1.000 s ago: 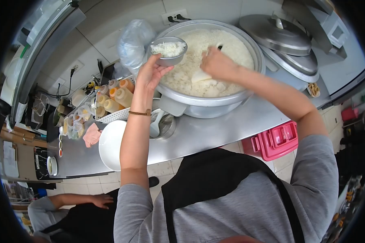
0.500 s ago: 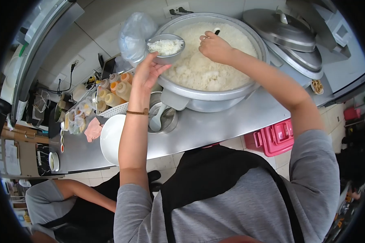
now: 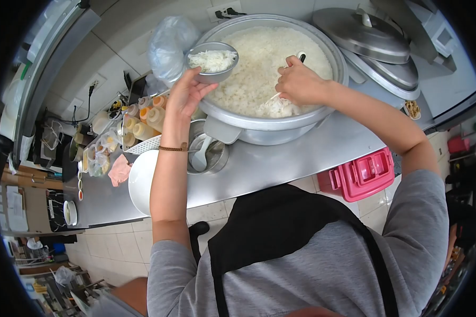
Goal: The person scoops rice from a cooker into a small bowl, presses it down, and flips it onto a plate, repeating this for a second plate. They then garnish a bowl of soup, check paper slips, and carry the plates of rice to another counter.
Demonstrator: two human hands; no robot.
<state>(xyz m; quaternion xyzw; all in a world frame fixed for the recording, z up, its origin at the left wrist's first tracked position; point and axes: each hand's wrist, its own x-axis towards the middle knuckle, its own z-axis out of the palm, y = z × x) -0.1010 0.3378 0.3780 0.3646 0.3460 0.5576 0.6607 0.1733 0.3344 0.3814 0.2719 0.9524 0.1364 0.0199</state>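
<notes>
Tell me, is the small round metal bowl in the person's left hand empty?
No, the small round metal bowl held up by the left hand already has white rice heaped in it.

No lettering, label, brand or number can be read anywhere. The papers [image 3: 15, 208] pinned at the far left carry print, but it is too small and blurred to make out.
</notes>
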